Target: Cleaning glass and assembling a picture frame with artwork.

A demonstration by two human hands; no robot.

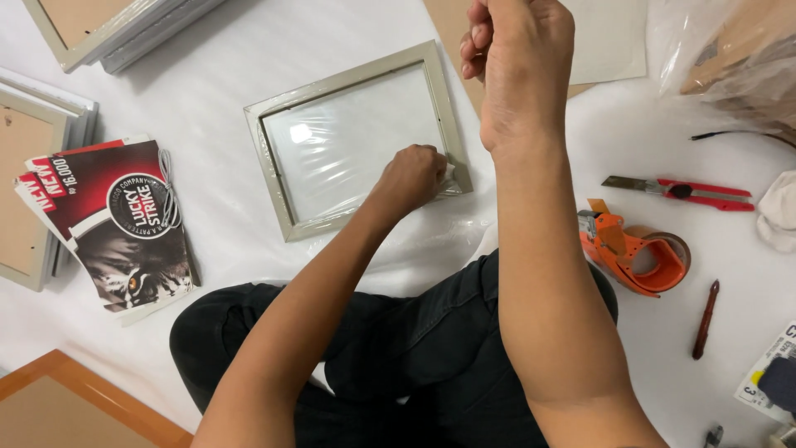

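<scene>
A pale grey-green picture frame [274, 162] wrapped in clear plastic film lies on the white sheet in front of me. My left hand [410, 177] rests on its lower right corner, fingers curled and pinching the film there. My right hand [516, 62] is raised above the frame's right side in a closed fist; what it grips is too thin to make out. My legs in dark trousers are folded below.
A stack of printed posters [112, 224] lies at left beside more frames [33, 158]. To the right are an orange tape dispenser [634, 253], a red utility knife [680, 192], a dark red pen [706, 319] and brown cardboard [452, 25].
</scene>
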